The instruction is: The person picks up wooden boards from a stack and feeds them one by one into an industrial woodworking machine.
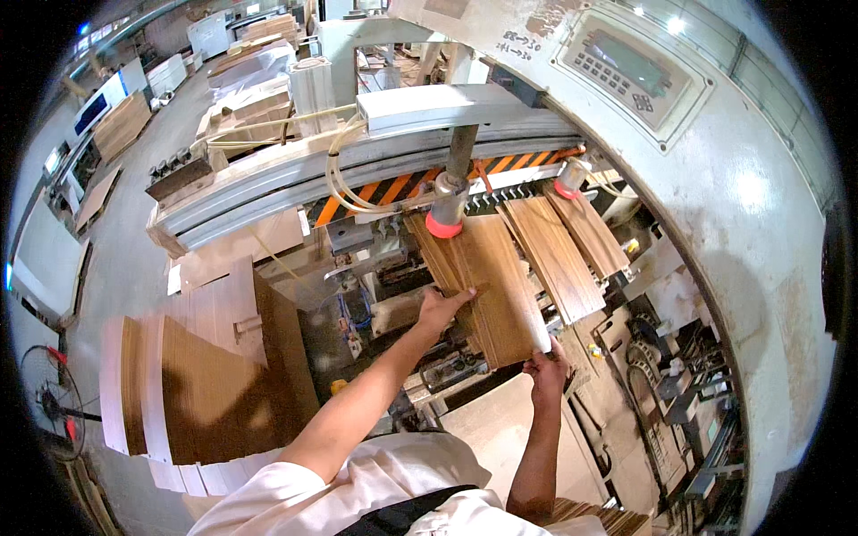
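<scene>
A brown wood-grain board point(500, 286) lies on the machine bed, its far end beneath a press cylinder with a red pad point(444, 223). Along the board's left edge, my left hand point(440, 308) grips it with the thumb on top; the fingers underneath are partly hidden. My right hand point(547, 368) pinches the near right corner. A narrower strip of the same wood grain shows along the left side, and I cannot tell whether it is a separate piece. To the right lie two more wood-grain boards point(556, 263), point(585, 228), apart from my hands.
A stack of curved-looking panels point(223, 375) stands at my left. Across the back runs a metal beam point(268, 188) with black-and-orange striping and air hoses point(332, 170). A grey machine housing with a control panel point(626, 71) curves along the right. A second red-padded cylinder point(570, 183) stands farther right.
</scene>
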Tool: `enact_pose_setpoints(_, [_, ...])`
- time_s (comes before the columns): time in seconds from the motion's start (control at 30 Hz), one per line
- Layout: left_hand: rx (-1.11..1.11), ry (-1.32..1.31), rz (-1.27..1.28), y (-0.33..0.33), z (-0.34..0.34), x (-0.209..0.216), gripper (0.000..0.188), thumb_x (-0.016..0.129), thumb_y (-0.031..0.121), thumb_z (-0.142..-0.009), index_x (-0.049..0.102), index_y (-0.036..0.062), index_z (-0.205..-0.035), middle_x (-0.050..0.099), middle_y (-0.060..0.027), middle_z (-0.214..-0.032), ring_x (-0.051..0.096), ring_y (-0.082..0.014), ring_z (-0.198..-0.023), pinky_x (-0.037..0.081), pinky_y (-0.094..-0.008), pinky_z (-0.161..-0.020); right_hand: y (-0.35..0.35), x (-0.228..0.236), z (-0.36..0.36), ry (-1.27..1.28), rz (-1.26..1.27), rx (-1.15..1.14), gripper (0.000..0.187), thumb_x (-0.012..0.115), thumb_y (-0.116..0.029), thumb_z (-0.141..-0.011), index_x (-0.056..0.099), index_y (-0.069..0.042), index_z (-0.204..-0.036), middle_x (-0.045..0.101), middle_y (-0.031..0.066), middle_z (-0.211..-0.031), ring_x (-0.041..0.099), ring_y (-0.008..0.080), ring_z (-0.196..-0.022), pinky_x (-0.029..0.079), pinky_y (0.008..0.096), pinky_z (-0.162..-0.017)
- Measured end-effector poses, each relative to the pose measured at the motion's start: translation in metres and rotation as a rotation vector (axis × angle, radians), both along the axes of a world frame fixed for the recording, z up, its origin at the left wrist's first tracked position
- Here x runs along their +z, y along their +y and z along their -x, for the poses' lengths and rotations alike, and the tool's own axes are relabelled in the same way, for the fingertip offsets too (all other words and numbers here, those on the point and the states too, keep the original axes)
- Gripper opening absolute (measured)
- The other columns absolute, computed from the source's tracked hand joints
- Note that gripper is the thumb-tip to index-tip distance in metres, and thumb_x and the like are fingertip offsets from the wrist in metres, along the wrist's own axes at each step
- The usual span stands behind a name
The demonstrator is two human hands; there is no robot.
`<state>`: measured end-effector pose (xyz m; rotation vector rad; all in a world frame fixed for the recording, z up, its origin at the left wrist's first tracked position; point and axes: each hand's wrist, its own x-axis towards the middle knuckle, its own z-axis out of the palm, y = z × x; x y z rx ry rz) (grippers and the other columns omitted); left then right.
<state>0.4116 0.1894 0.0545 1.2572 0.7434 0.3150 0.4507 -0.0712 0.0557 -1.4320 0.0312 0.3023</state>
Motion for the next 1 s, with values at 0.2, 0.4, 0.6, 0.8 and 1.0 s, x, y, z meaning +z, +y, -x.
enact_pose_setpoints(0.2, [-0.012, -0.072, 0.213, 0.002, -0.007, -0.007, 0.047, 0.076, 0.031, -0.083, 0.056, -0.0013, -0.111, 0.065, -0.0117, -0.101, 0.063, -0.0225, -0.091, 0.05, -0.0355, -0.076, 0.021, -0.005, -0.015, 0.026, 0.005, 0.026, 0.054, 0.065, -0.007, -0.086, 0.047, -0.005, -0.136, 0.061, 0.0087, -0.094, 0.061, 0.0171, -0.072, 0.054, 0.0303, -0.06])
enact_pose_setpoints(0.4, [0.007, -0.061, 0.225, 0.01, 0.002, 0.002, 0.044, 0.069, 0.034, -0.09, 0.061, -0.0023, -0.114, 0.066, -0.01, -0.098, 0.063, -0.02, -0.085, 0.05, -0.0357, -0.075, 0.033, 0.027, 0.039, 0.068, -0.111, -0.056, 0.07, 0.063, -0.021, -0.089, 0.03, 0.001, -0.146, 0.054, 0.0154, -0.125, 0.06, 0.0238, -0.108, 0.051, 0.0408, -0.088])
enact_pose_setpoints(0.6, [0.061, 0.025, 0.166, 0.018, -0.002, 0.017, 0.052, 0.068, 0.037, -0.09, 0.062, -0.0079, -0.116, 0.067, -0.0127, -0.105, 0.062, -0.0198, -0.09, 0.049, -0.0348, -0.079, 0.054, 0.041, 0.065, 0.093, -0.085, 0.147, 0.066, 0.051, -0.005, -0.092, 0.023, -0.008, -0.152, 0.034, 0.0163, -0.152, 0.039, 0.0259, -0.137, 0.032, 0.0423, -0.109])
enact_pose_setpoints(0.8, [0.056, -0.028, 0.123, 0.022, -0.005, 0.004, 0.054, 0.068, 0.039, -0.089, 0.062, -0.0091, -0.114, 0.067, -0.0139, -0.103, 0.064, -0.0204, -0.087, 0.05, -0.0352, -0.077, 0.046, 0.052, 0.056, 0.07, -0.08, 0.231, 0.07, 0.055, -0.012, -0.093, 0.02, -0.01, -0.153, 0.035, 0.0221, -0.15, 0.039, 0.0273, -0.137, 0.033, 0.0435, -0.108])
enact_pose_setpoints(1.0, [0.059, -0.053, 0.043, 0.009, -0.002, -0.019, 0.054, 0.069, 0.042, -0.088, 0.065, -0.0094, -0.104, 0.067, -0.0115, -0.085, 0.063, -0.0181, -0.07, 0.05, -0.0333, -0.062, 0.031, 0.058, 0.061, 0.101, -0.126, 0.187, 0.07, 0.059, -0.015, -0.091, 0.024, -0.007, -0.151, 0.038, 0.025, -0.147, 0.049, 0.0304, -0.129, 0.045, 0.0395, -0.098])
